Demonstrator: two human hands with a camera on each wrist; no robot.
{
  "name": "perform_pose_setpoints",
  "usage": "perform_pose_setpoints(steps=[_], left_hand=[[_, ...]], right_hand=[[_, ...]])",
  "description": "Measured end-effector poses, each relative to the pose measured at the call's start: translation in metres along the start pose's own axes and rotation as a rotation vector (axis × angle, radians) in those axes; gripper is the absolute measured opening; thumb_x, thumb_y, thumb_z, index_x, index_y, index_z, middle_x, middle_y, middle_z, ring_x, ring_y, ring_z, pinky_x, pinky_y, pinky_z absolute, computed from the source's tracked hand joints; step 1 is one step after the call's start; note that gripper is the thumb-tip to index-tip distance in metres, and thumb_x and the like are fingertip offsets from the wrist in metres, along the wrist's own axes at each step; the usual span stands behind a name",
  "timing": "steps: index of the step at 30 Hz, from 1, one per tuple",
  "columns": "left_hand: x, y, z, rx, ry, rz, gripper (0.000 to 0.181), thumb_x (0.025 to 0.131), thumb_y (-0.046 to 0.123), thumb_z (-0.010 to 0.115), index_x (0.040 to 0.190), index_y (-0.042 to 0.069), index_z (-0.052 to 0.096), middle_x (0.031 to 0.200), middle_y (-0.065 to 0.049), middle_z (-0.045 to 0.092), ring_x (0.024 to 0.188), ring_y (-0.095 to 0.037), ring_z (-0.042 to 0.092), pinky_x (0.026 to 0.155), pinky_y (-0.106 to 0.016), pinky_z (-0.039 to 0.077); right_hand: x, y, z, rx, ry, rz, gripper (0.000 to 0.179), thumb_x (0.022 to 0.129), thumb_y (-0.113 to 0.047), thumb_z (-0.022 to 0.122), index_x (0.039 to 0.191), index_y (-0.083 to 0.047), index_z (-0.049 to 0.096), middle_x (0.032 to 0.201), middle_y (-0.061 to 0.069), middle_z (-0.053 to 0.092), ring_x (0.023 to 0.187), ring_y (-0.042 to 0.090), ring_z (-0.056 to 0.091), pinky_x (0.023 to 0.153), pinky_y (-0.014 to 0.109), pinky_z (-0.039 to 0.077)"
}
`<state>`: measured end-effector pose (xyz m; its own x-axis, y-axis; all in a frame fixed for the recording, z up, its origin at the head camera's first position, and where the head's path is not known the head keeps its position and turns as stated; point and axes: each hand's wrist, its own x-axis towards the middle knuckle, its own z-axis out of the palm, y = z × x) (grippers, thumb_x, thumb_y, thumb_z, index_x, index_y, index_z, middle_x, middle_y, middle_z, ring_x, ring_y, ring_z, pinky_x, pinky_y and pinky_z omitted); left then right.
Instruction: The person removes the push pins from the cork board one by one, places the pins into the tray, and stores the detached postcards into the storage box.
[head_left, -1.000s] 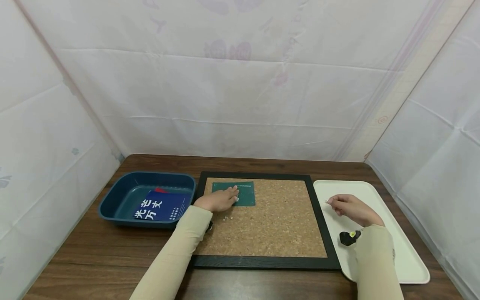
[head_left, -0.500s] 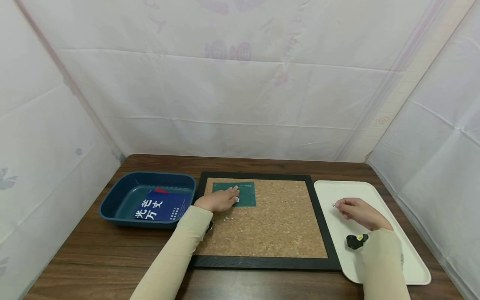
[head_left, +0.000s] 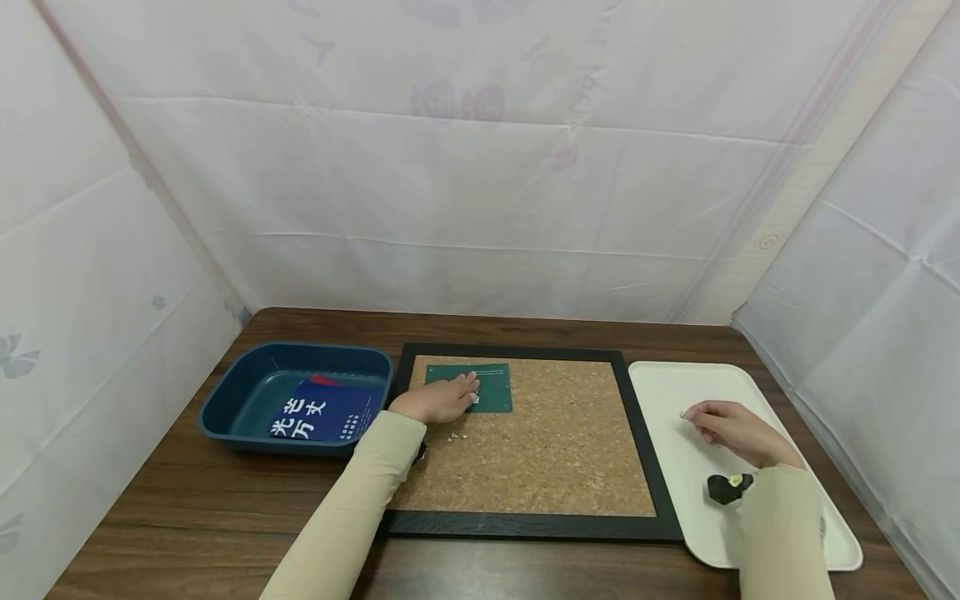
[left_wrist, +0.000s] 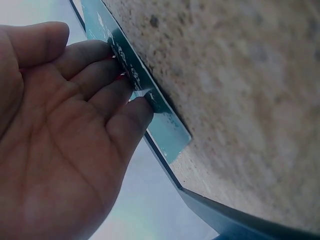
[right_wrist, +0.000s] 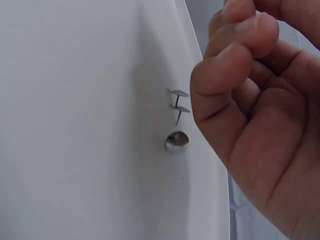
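Note:
My left hand [head_left: 442, 399] lies with its fingertips on a dark green card [head_left: 492, 390], fingers nearly straight. The card is on the cork board [head_left: 555, 450], near its upper left corner; in the left wrist view the fingertips touch the green card [left_wrist: 167, 132]. Over the white tray [head_left: 701, 379], my right hand [head_left: 742, 432] pinches a tiny shiny thumbtack [head_left: 683, 415] between thumb and fingers. Below the curled right hand [right_wrist: 265, 125] in the right wrist view, silver thumbtacks [right_wrist: 177, 142] lie on the tray; the pinched one is hidden there.
A dark blue basin [head_left: 247, 375] stands left of the board, holding a blue card [head_left: 337, 408] with white characters and something red. Small pale bits [head_left: 456, 437] lie on the cork. The board's black frame [head_left: 525, 525] borders the tray. White curtains enclose the table.
My right hand has moved right and slightly nearer over the tray, the thumbtack at its fingertips moving with it. The left hand has stayed on the green card.

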<state>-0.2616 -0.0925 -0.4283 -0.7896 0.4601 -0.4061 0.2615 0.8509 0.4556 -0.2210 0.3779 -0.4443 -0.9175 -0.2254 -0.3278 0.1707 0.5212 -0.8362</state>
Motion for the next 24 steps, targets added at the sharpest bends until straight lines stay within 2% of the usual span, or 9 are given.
perform_pose_setpoints(steps=[15, 24], left_hand=[[-0.001, -0.001, -0.002, -0.001, -0.008, 0.005, 0.052, 0.107, 0.032, 0.030, 0.154, 0.012, 0.022, 0.163, -0.006, 0.008, 0.150, -0.025, 0.010, 0.121, -0.047, 0.017], [-0.001, 0.000, -0.001, -0.003, -0.011, 0.003, 0.052, 0.106, 0.032, 0.031, 0.154, 0.013, 0.022, 0.163, -0.005, 0.009, 0.150, -0.025, 0.010, 0.121, -0.047, 0.017]], right_hand=[[-0.012, 0.012, -0.010, -0.027, 0.017, 0.031, 0.036, 0.101, -0.021, 0.049, 0.116, 0.012, 0.052, 0.084, 0.001, 0.050, 0.075, 0.007, 0.049, 0.066, 0.023, 0.047], [-0.017, 0.024, -0.017, -0.070, 0.028, 0.072, 0.035, 0.100, -0.023, 0.051, 0.112, 0.010, 0.055, 0.078, -0.001, 0.049, 0.072, 0.007, 0.046, 0.063, 0.022, 0.043]])
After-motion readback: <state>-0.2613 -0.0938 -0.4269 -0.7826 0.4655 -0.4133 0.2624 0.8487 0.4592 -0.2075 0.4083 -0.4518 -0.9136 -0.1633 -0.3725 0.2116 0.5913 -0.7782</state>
